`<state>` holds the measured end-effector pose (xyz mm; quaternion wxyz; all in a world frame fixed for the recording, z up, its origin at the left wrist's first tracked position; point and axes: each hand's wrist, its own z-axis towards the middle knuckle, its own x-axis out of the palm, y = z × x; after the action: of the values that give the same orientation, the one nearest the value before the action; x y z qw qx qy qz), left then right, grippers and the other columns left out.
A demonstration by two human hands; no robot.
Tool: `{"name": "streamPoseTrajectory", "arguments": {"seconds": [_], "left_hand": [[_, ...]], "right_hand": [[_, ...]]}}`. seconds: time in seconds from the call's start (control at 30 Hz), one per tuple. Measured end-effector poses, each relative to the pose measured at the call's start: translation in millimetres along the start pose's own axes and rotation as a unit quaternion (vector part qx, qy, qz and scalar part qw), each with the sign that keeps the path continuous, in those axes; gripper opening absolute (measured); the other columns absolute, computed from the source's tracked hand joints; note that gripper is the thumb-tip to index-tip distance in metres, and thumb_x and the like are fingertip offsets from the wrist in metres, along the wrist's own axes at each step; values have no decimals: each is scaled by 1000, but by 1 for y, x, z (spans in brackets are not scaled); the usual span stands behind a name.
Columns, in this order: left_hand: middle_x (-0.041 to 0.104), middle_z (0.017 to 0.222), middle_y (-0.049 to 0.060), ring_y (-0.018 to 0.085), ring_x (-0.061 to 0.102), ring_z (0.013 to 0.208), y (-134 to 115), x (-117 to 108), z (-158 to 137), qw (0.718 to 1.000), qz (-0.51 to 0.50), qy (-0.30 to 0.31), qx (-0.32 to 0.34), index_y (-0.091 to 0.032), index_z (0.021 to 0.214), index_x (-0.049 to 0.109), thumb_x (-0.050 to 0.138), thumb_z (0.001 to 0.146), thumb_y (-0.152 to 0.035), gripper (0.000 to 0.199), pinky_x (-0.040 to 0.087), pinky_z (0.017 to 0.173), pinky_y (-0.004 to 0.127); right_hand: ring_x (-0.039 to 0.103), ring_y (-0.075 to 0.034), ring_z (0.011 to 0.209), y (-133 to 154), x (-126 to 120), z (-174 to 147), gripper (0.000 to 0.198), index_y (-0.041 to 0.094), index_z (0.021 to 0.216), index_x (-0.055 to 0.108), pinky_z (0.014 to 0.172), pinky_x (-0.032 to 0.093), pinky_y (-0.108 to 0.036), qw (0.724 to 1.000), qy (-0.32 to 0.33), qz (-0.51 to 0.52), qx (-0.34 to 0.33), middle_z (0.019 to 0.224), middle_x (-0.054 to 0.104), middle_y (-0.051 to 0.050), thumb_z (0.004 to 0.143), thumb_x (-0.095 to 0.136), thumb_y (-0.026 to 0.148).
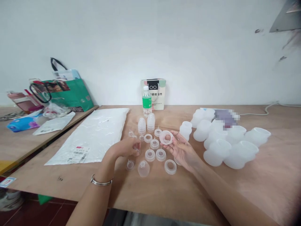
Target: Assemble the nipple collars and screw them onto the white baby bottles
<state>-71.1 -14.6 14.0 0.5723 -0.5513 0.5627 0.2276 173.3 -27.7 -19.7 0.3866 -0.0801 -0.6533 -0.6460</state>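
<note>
My right hand [184, 150] holds a translucent screw ring [162, 138] of a baby bottle above the wooden table, tilted so its opening faces me. With fingers bent down at the table, my left hand [128, 146] pinches a small clear silicone nipple [137, 152], mostly covered by the fingertips. Another nipple [130, 164] lies just below that hand, beside a domed clear cap [143, 169]. Between my hands stand several rings with nipples in them [150, 155]. A bare ring [170, 167] lies nearer me. Behind them are two capped bottle tops [150, 122].
Several frosted bottle bodies [217, 152] crowd the table's right side. A white plastic mailer [94, 131] lies at left. A green-labelled water bottle [147, 102] and a paper bag [161, 94] stand by the wall. A green bag [75, 94] sits on the adjoining left table.
</note>
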Motion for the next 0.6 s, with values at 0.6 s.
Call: {"name": "streamPoseTrajectory", "arguments": {"seconds": [0.6], "left_hand": [[62,97,4,16,58,96,-60,20,34,767,-461,-335,295,-20,82,61,61,82,-22,3,48,80,31]], "right_hand": [[65,-14,92,-12,-6,6,20,21,95,62,88,48,-26,991,-19,111,76,101,68,-3,76,67,23]]}}
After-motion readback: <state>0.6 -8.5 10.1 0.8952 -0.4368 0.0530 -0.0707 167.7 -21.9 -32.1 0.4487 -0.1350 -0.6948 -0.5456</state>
